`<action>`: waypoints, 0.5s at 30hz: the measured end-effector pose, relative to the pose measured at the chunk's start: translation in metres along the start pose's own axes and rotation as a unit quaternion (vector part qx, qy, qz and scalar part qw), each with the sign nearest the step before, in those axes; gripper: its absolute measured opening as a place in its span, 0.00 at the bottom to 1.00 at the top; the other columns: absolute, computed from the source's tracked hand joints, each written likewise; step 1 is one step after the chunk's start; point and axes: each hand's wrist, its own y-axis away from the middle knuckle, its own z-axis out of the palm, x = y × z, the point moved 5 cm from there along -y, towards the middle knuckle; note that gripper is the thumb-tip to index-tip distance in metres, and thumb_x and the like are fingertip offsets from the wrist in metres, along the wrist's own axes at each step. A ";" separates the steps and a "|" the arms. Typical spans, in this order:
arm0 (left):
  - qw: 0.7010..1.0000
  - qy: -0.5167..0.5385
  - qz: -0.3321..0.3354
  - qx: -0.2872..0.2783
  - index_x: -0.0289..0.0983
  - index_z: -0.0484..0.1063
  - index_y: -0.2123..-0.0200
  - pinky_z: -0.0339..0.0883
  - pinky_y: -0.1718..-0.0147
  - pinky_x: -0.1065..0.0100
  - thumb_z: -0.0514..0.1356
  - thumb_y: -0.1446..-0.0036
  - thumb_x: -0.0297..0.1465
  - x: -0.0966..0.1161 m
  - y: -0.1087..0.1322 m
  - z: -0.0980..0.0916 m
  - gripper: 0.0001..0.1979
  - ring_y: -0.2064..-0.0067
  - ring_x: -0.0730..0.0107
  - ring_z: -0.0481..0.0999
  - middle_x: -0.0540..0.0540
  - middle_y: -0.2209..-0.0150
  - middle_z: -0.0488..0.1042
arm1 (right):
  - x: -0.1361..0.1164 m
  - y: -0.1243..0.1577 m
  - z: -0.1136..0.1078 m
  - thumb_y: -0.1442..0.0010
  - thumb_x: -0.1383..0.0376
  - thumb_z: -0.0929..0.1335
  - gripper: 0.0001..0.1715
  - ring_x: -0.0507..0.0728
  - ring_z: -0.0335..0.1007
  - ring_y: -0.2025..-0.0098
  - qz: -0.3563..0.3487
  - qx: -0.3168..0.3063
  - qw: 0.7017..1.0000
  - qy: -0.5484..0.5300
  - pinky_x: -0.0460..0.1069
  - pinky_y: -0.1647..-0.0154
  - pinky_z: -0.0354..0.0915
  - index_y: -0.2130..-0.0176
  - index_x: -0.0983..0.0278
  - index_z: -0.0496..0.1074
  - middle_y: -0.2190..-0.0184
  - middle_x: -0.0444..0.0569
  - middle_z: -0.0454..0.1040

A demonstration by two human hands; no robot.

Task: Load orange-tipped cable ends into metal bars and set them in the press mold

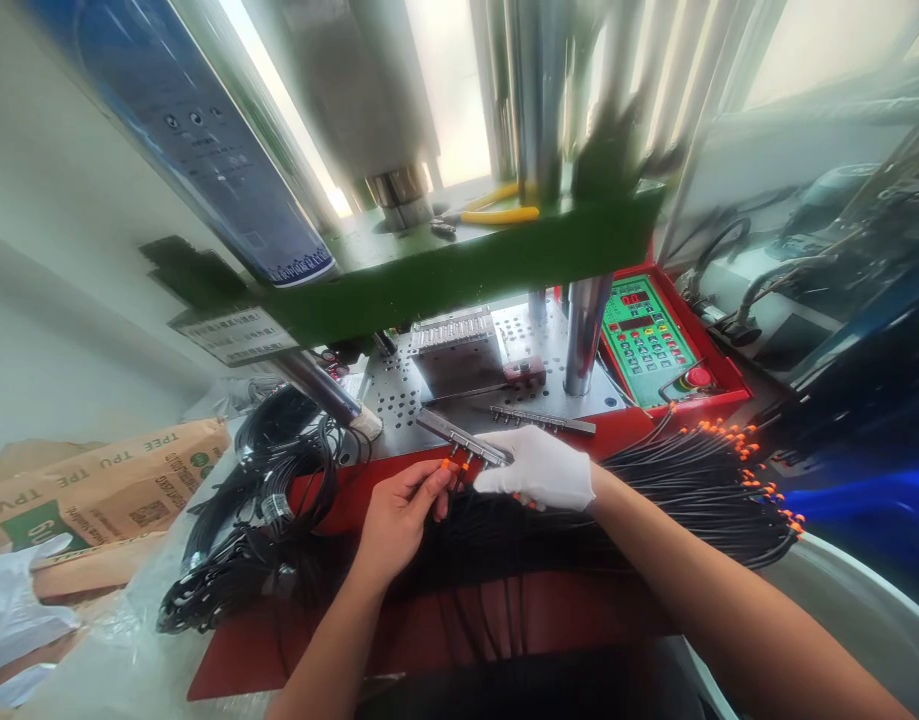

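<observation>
My right hand (541,468), in a white glove, grips a metal bar-shaped mould insert (459,432) that slants up to the left. Bare, my left hand (406,510) pinches a black cable with an orange end (450,466) against the bar's lower edge. Another orange end sits beside it along the bar. A second metal bar (549,420) lies on the perforated press plate (391,400) just beyond my gloved hand. Under my hands runs a thick bundle of black cables (661,490), many with orange tips at the right.
A green press crossbeam (459,285) spans above a metal mould block (459,360). Yellow-handled pliers (500,215) lie on the beam. To the right is a red control box (718,385) with a green panel. Coiled black cables (279,500) and a brown paper sack (114,490) are on the left.
</observation>
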 end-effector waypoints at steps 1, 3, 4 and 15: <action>1.000 -0.001 0.003 -0.006 0.35 0.74 0.64 0.61 0.68 0.70 0.56 0.39 0.36 0.000 0.000 0.000 0.11 0.75 0.74 0.67 0.52 0.79 0.69 | -0.001 0.000 0.000 0.45 0.55 0.68 0.21 0.46 0.55 0.82 -0.001 0.000 1.000 0.001 0.40 0.87 0.56 0.53 0.58 0.71 0.74 0.41 0.66; 1.000 -0.006 0.003 -0.020 0.35 0.74 0.63 0.61 0.69 0.71 0.54 0.38 0.36 0.001 0.000 0.000 0.12 0.75 0.74 0.66 0.51 0.78 0.70 | -0.002 0.000 0.000 0.45 0.55 0.68 0.20 0.46 0.56 0.81 -0.001 0.000 1.000 0.003 0.40 0.87 0.56 0.53 0.59 0.71 0.73 0.41 0.67; 1.000 -0.009 0.002 -0.028 0.35 0.73 0.63 0.61 0.70 0.71 0.54 0.38 0.36 0.001 0.000 0.001 0.12 0.75 0.74 0.66 0.51 0.77 0.70 | -0.002 0.000 0.000 0.45 0.56 0.68 0.20 0.46 0.56 0.81 -0.001 -0.002 1.000 0.005 0.40 0.86 0.56 0.53 0.59 0.71 0.73 0.41 0.67; 0.998 -0.007 -0.029 -0.047 0.35 0.70 0.70 0.51 0.77 0.73 0.53 0.39 0.38 0.003 -0.002 0.004 0.14 0.77 0.77 0.56 0.52 0.77 0.61 | -0.005 0.002 0.001 0.46 0.58 0.68 0.23 0.48 0.58 0.78 0.008 0.014 1.000 0.023 0.42 0.80 0.58 0.51 0.60 0.70 0.76 0.39 0.65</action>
